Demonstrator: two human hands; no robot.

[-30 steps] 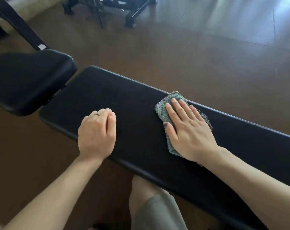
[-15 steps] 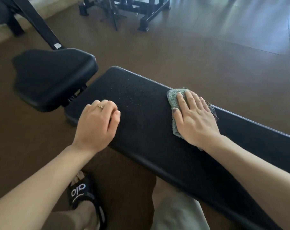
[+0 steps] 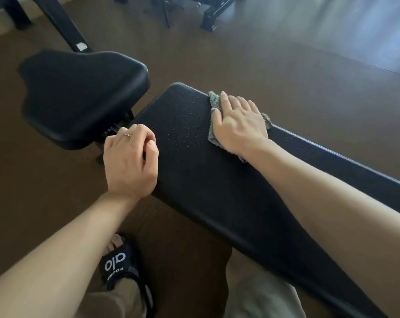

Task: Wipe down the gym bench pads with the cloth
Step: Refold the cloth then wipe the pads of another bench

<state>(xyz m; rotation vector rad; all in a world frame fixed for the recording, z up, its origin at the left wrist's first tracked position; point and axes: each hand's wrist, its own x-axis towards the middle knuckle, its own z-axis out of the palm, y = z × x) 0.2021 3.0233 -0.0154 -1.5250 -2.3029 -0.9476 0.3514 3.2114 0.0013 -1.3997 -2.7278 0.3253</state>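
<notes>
Standing close to the camera is a foot in a black sandal [image 3: 123, 269] with white letters on it, down on the brown floor [image 3: 286, 72]. Just past it, a long black bench pad [image 3: 217, 184] runs from the right side toward the middle. The left hand [image 3: 130, 161] rests on the near corner of this pad with its fingers curled in; it holds nothing. A thin ring [image 3: 128, 135] sits on one finger. Little water drops [image 3: 183, 125] dot the pad between the two hands. The right hand [image 3: 238, 125] lies flat and spread out on a green cloth [image 3: 213, 99], pressing it down on the far edge of the pad, near the pad's end. Left of that end is a smaller black seat pad [image 3: 79, 95], apart from the long one. Farther back stand black metal legs [image 3: 210, 17] on the floor.
</notes>
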